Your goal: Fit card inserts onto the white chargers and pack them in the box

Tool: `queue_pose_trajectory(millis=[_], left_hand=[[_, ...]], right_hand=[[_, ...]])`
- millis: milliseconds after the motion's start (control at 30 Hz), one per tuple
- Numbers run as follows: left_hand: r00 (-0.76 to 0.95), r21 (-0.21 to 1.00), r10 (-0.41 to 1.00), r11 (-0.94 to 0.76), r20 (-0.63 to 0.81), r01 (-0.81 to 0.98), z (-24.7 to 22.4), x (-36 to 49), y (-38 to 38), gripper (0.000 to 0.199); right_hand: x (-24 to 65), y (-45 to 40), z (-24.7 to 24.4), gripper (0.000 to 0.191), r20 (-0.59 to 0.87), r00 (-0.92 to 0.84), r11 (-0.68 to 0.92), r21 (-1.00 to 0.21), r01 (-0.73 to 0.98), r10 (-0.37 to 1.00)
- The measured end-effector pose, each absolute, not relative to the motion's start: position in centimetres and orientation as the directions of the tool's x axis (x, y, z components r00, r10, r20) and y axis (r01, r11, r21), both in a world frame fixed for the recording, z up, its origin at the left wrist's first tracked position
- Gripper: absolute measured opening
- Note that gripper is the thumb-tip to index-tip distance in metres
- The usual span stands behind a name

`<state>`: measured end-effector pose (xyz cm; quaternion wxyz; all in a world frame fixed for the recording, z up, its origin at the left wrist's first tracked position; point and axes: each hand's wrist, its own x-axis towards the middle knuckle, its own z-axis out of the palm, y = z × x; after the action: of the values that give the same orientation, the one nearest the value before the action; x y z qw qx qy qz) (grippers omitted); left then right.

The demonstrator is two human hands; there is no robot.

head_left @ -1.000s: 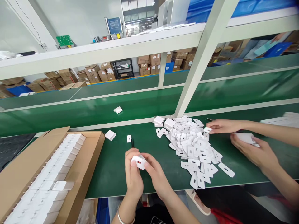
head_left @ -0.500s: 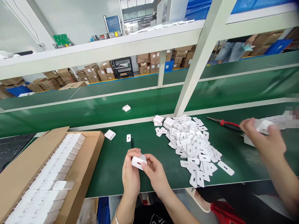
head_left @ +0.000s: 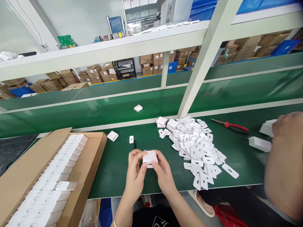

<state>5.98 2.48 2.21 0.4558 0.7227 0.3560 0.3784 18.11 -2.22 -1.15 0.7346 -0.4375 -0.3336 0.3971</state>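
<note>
A white charger (head_left: 150, 158) is held near the front edge of the green table, its broad face up and a small red slot on the near side. My left hand (head_left: 137, 165) grips it from the left, and my right hand (head_left: 163, 167) from the right, both thumbs on its near edge. Just beyond lie dark tweezers (head_left: 134, 143) and one white slotted plate (head_left: 131, 139). To the right spreads a heap of similar white plates (head_left: 196, 145). On the left, a cardboard box (head_left: 94, 157) holds rows of white chargers (head_left: 56, 183).
Red-handled pliers (head_left: 230, 125) lie beyond the heap. At the far right, another person's arm (head_left: 286, 167) reaches over the table beside white chargers (head_left: 259, 144). One charger (head_left: 138, 108) sits on the green belt (head_left: 106, 112). A slanted white post (head_left: 203, 69) rises behind the heap.
The charger in my hands has been tilted so its broad face shows instead of its slotted end. The other person's hand has moved right. The charger on the belt has shifted right.
</note>
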Motion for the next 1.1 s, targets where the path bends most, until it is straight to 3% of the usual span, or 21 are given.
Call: queue_pose_trajectory(millis=[133, 267, 767, 967, 1100], left_hand=[[0.499, 0.979, 0.855, -0.196, 0.142, 0.058, 0.8, 6.2, 2.3, 0.028], [0.455, 0.986, 0.875, -0.159, 0.164, -0.05, 0.2, 6.1, 2.2, 0.025], [0.29, 0.892, 0.852, -0.451, 0.436, -0.018, -1.9, 6.2, 1.6, 0.025], [0.279, 0.896, 0.861, -0.443, 0.426, -0.004, -2.6, 6.1, 2.0, 0.026], [0.389, 0.937, 0.855, -0.34, 0.342, -0.076, -2.8, 5.0, 2.8, 0.032]], right_hand=[[18.4, -2.3, -1.9, 0.033, 0.169, 0.484, 0.325, -0.909, -0.259, 0.859], [18.8, -2.4, -2.3, 0.031, 0.236, 0.478, 0.374, -0.902, -0.216, 0.846], [17.6, -2.5, -2.9, 0.031, 0.217, 0.431, 0.365, -0.883, -0.297, 0.876], [17.6, -2.3, -3.7, 0.028, 0.193, 0.385, 0.329, -0.887, -0.325, 0.903], [18.6, -2.6, -3.8, 0.038, 0.235, 0.313, 0.305, -0.931, -0.201, 0.921]])
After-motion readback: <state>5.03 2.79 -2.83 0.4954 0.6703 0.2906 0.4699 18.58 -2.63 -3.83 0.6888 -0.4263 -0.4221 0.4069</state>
